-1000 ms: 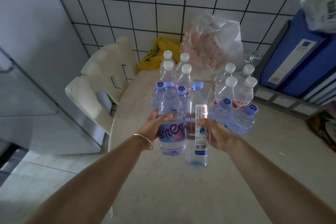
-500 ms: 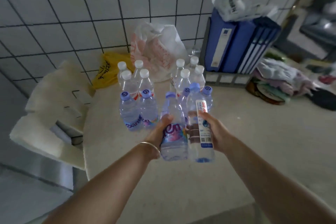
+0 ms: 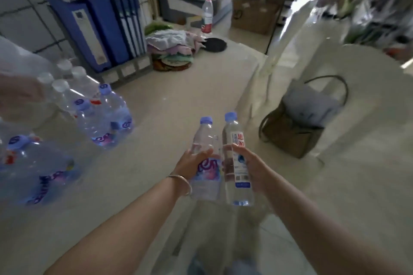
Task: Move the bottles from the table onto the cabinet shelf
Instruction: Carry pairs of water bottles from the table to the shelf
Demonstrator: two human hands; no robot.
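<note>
My left hand (image 3: 194, 163) grips a clear bottle with a blue cap and a pink and blue label (image 3: 206, 176). My right hand (image 3: 251, 167) grips a taller clear bottle with a white label and red characters (image 3: 237, 174). Both bottles are upright, side by side, held in the air past the table's near edge. Several more blue-capped and white-capped bottles (image 3: 105, 116) stand on the table (image 3: 178, 96) at the left, blurred. No cabinet shelf is in view.
Blue binders (image 3: 100, 27) stand against the tiled wall, with folded cloths (image 3: 172, 49) and a red-capped bottle (image 3: 207, 15) at the table's far end. A white chair (image 3: 357, 107) carrying a brown bag (image 3: 295, 127) stands to the right of the table.
The view has swung right, so the bottle group has slid to the left edge. Both hands have carried their two bottles away from the group, off the table's near side.
</note>
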